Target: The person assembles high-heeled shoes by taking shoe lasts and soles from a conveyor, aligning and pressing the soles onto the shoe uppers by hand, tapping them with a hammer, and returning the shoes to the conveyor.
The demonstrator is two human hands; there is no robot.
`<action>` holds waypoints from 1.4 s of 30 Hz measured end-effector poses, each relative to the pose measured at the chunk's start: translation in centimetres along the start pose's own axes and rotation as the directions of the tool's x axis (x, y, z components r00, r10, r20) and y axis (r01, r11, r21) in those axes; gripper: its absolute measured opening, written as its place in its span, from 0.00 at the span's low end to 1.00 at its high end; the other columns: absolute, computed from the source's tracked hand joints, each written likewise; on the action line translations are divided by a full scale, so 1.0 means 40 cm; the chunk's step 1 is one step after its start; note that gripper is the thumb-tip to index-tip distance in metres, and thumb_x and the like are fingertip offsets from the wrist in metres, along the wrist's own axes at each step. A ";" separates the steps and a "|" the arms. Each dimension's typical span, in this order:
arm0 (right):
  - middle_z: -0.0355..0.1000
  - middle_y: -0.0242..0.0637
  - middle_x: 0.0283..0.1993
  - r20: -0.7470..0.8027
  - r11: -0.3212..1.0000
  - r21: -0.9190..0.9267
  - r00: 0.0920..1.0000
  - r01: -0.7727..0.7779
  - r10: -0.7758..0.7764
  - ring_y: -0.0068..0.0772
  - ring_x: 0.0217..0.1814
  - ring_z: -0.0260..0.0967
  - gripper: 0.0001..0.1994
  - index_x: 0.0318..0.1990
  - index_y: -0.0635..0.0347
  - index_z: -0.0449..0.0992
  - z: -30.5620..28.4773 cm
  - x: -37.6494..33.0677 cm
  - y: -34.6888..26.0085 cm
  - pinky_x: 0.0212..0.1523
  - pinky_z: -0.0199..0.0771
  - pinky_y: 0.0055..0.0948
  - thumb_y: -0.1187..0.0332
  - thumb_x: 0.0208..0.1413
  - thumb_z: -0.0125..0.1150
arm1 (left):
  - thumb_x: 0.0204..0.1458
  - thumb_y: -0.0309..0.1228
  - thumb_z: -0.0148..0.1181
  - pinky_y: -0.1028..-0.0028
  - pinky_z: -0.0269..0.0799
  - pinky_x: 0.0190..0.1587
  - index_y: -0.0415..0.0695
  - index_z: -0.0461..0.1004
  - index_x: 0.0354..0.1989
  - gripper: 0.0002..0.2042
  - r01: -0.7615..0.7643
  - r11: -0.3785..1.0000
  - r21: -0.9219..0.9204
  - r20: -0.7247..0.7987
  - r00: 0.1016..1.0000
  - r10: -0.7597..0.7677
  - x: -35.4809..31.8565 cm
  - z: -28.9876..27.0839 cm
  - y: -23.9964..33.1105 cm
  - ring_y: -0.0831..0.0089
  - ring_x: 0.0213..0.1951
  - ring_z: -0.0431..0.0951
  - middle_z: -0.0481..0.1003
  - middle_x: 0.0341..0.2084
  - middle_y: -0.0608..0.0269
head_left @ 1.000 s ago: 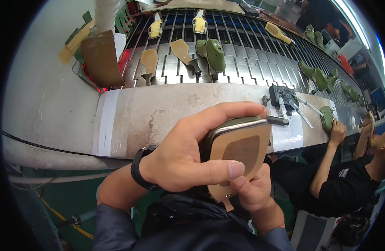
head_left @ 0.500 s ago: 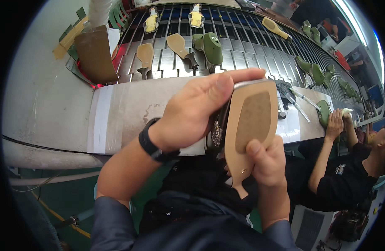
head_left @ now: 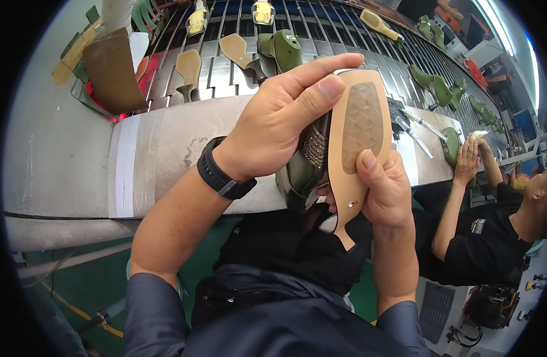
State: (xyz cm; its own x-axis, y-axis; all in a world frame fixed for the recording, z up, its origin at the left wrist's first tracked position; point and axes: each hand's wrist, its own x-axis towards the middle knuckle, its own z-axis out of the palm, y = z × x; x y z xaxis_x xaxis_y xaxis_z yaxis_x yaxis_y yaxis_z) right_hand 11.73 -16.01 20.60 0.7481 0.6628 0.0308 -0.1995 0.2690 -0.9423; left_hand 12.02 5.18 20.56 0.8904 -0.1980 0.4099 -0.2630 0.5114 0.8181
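A shoe on a green last (head_left: pixel 298 171) is held upright in front of my body, its tan sole (head_left: pixel 359 128) facing right with a patterned patch on it. A dark upper with a glittering strap (head_left: pixel 314 147) shows between the last and the sole. My left hand (head_left: pixel 279 122) curves over the toe, thumb and stretched fingers against its edge. Lower down, my right hand (head_left: pixel 385 187) grips the shoe, thumb pressed on the sole below the patch; its other fingers are mostly hidden behind. The narrow heel end of the sole points downward.
Beyond the worktable (head_left: pixel 172 160), tan soles with heels (head_left: pixel 189 66) and a green last (head_left: pixel 285 50) lie on a conveyor (head_left: pixel 321 30). Two syringe-like tools (head_left: pixel 417 137) rest at right. Another person's hands (head_left: pixel 467 159) hold a green last nearby. A brown board (head_left: pixel 116 74) stands at left.
The shoe and both hands have moved up and tilted slightly, so more of the strap and green last shows. My left thumb now lies further along the toe edge.
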 end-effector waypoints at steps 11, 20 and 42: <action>0.82 0.45 0.36 -0.041 0.994 -0.110 0.999 0.023 -0.028 0.33 0.31 0.82 0.20 0.50 0.73 0.78 0.011 0.007 0.004 0.32 0.85 0.30 0.57 0.73 0.56 | 0.66 0.38 0.63 0.67 0.66 0.70 0.38 0.47 0.80 0.41 -0.070 0.997 0.023 0.128 0.989 0.067 -0.016 -0.041 -0.004 0.68 0.68 0.70 0.68 0.68 0.53; 0.82 0.35 0.35 -0.087 0.968 -0.207 0.982 0.144 -0.165 0.20 0.34 0.76 0.19 0.42 0.72 0.81 0.101 -0.065 0.060 0.33 0.75 0.23 0.59 0.73 0.58 | 0.69 0.41 0.54 0.54 0.68 0.70 0.32 0.67 0.65 0.26 -0.119 0.991 0.067 -0.112 0.986 0.126 -0.121 0.000 0.071 0.47 0.67 0.72 0.68 0.65 0.28; 0.66 0.40 0.18 0.172 0.739 -0.584 0.941 0.336 -0.291 0.44 0.17 0.66 0.13 0.26 0.61 0.74 0.272 -0.072 0.100 0.19 0.64 0.38 0.70 0.63 0.67 | 0.66 0.32 0.64 0.60 0.83 0.52 0.37 0.70 0.48 0.12 0.104 0.809 0.578 -0.362 0.922 0.140 -0.304 0.061 0.259 0.54 0.50 0.85 0.82 0.45 0.37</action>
State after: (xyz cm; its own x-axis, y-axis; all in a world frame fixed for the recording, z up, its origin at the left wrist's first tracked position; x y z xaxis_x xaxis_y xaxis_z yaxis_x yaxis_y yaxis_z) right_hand 1.90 -9.24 20.39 0.6531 0.6658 0.3608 0.4733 0.0132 -0.8808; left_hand -2.42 10.86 25.05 0.9185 0.1917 0.3460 -0.3346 -0.0898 0.9381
